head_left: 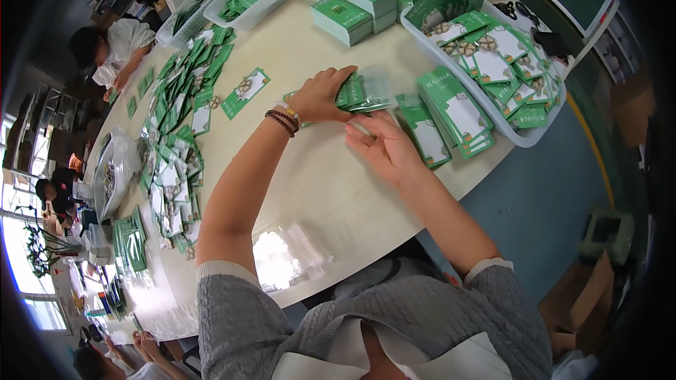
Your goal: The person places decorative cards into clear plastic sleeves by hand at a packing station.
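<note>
My left hand (325, 96) is closed on a green card in a clear plastic sleeve (366, 90), gripping it from its left end. The sleeve's clear part reaches out to the right beyond the green. Just below it, my right hand (387, 144) is turned palm up with its fingers loosely bent and apart. Its fingertips lie at the sleeve's lower edge, and whether they touch it I cannot tell. Beside my right hand lie a green-and-white card (427, 134) and a fanned stack of cards (461, 109). Another card (246, 93) with a beige piece on it lies left of my left hand.
A white bin (524, 139) at right holds many cards. Blocks of stacked green cards (343, 20) stand at the back near another bin (246, 22). A long heap of finished-looking cards (172, 162) runs down the left. Clear sleeves (292, 257) lie near the front edge. Other people sit at left.
</note>
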Tool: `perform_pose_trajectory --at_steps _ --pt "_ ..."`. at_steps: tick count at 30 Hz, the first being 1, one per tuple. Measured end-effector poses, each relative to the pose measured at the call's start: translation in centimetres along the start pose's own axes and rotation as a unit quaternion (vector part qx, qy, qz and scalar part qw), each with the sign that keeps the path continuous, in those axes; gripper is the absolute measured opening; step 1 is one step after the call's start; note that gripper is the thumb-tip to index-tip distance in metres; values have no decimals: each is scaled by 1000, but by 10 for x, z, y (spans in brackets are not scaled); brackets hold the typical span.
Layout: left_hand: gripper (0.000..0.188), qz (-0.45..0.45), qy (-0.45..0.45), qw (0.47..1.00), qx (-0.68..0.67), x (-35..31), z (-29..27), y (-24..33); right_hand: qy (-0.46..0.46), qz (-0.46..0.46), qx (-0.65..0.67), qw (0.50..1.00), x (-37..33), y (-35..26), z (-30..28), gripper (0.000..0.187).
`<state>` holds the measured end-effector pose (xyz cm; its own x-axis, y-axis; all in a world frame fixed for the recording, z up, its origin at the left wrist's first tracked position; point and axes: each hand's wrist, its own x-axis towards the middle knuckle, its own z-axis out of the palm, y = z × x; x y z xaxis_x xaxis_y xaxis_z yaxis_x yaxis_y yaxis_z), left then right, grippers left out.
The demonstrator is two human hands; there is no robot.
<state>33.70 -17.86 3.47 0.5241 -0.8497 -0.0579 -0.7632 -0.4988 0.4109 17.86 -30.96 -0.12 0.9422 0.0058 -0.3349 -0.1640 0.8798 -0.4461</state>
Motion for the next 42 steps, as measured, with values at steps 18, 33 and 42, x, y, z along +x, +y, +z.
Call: perform_pose_trajectory --at_steps 18,33,42 --pt "111 -99 402 909 -55 -199 -48 30 -195 -2 -385 902 36 72 133 44" --pt "58 -345 552 751 107 -437 115 130 -518 -494 -619 322 42 459 426 28" --pt "40 -325 517 792 -4 -449 122 118 -473 -698 -533 68 21 651 487 26"
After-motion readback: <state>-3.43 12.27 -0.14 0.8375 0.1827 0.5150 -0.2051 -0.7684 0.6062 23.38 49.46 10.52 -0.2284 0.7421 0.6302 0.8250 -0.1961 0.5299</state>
